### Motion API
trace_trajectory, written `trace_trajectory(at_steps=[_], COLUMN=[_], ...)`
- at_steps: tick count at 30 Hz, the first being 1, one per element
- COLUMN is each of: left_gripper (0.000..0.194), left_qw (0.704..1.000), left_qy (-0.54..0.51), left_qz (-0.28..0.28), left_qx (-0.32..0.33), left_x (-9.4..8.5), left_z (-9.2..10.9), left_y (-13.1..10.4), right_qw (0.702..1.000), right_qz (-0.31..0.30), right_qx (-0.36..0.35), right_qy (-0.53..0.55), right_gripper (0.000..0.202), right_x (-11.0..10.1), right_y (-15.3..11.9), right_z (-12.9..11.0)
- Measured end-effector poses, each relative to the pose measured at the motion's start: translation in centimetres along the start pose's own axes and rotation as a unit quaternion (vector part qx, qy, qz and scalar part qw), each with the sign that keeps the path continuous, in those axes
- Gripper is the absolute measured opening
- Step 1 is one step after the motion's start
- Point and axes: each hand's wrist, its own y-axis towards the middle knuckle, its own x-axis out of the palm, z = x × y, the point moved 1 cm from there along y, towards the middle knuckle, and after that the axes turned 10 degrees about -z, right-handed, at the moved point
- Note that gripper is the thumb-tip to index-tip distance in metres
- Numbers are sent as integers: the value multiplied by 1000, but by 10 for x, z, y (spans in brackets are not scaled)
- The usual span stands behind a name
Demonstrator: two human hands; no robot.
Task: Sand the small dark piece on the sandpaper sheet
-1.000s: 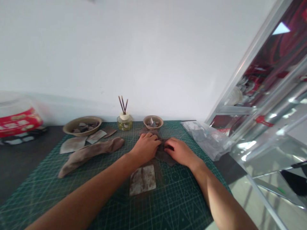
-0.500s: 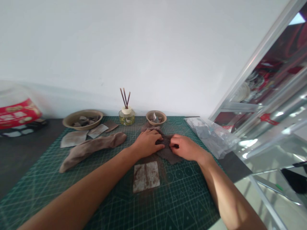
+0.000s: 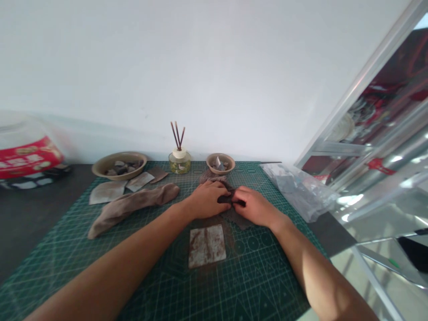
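A dark brown cloth (image 3: pixel 241 220) lies on the green cutting mat, its fuzzy far edge showing beyond my fingers. My left hand (image 3: pixel 209 199) rests over the cloth, fingers curled onto it and thumb lower down. Close beside it, fingertips nearly meeting the left ones, my right hand (image 3: pixel 252 205) is closed in a pinch low over the cloth. Whatever sits between the right fingertips is hidden. Nearer to me lies a whitish square piece (image 3: pixel 207 246) smeared with brown.
A rolled brown cloth (image 3: pixel 133 207) lies left, before several flat stained pieces (image 3: pixel 107 191). Behind stand a large bowl (image 3: pixel 96 168) and a small bowl (image 3: pixel 230 166) of fragments, with a reed diffuser (image 3: pixel 179 166) between. A plastic bag (image 3: pixel 301 191) lies right on the cutting mat (image 3: pixel 160 290).
My right hand has slid left over the cloth, closer to my left hand. The left hand stays on the cloth. The whole view has shifted slightly.
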Motion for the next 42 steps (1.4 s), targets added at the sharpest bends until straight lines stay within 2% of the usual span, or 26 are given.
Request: trace_trajectory(at_steps=[7,10,14,18,22,25,27,30,34,36,39,42], left_gripper=[44,45,46,41,42,45,45,44,40,36,29,31], left_qw=[1000,1000,1000,1000,1000,1000,1000,1000,1000,1000,998,995], left_qy=[-4,-3,-1,-4,-10,-11,-9,-6,-13,-22,-41,-69], left_qz=[-14,-14,-14,-13,-12,-9,-7,-4,0,5,25,71], left_qx=[-2,-6,-8,-1,5,3,-2,-6,2,11,31,28], left_x=[1,0,0,0,1,1,0,-1,-1,0,-4,-19], left_z=[0,1,2,1,0,1,2,2,3,4,8,14], left_y=[-1,-2,-2,-1,-1,-2,-3,-3,-3,-2,-3,-5], right_qw=[999,1000,999,1000,999,998,996,995,999,999,999,996], right_qz=[-32,-18,33,9,-11,9,38,69,6,-18,-15,28], right_qx=[15,22,23,12,36,68,83,72,13,9,30,72], right_qy=[-3,2,19,20,5,-4,-4,7,29,34,37,45], right_gripper=[21,21,12,12,17,21,19,12,13,14,15,16], right_x=[-18,-23,-16,-2,-6,-18,-23,-19,-3,2,1,-10], right_y=[-17,-26,-21,-5,-6,-18,-23,-22,-9,-4,-3,-9], right_z=[20,25,11,-1,16,34,38,25,-4,-8,1,23])
